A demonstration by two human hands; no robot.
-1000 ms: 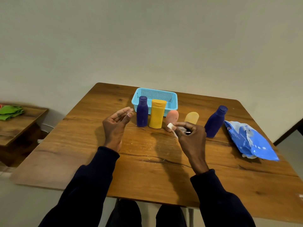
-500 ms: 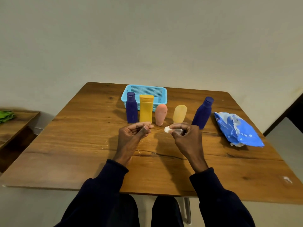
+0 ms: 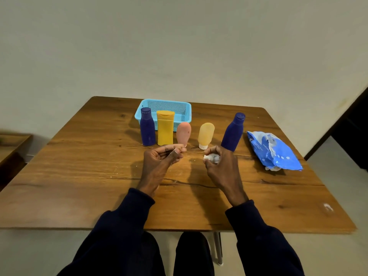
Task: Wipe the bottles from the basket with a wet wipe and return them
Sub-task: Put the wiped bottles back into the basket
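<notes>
Five bottles stand in a row on the wooden table (image 3: 95, 168): a dark blue bottle (image 3: 147, 127), a yellow bottle (image 3: 164, 128), a pink tube (image 3: 183, 133), a pale yellow tube (image 3: 206, 134) and a second dark blue bottle (image 3: 233, 132). Behind the left ones sits the light blue basket (image 3: 180, 109), with nothing visible inside. My right hand (image 3: 221, 168) grips a crumpled white wet wipe (image 3: 212, 157) just in front of the pale yellow tube. My left hand (image 3: 161, 159) hovers in front of the pink tube, fingers curled with the thumb on the fingertips, holding nothing I can see.
A blue pack of wet wipes (image 3: 275, 151) lies open at the right side of the table. A lower wooden side table (image 3: 12, 144) stands to the left. The plain wall rises behind the table's far edge.
My left hand moved right from beside the dark blue bottle and curled its fingers. My right hand bunched the wipe into a ball and stayed near the tubes.
</notes>
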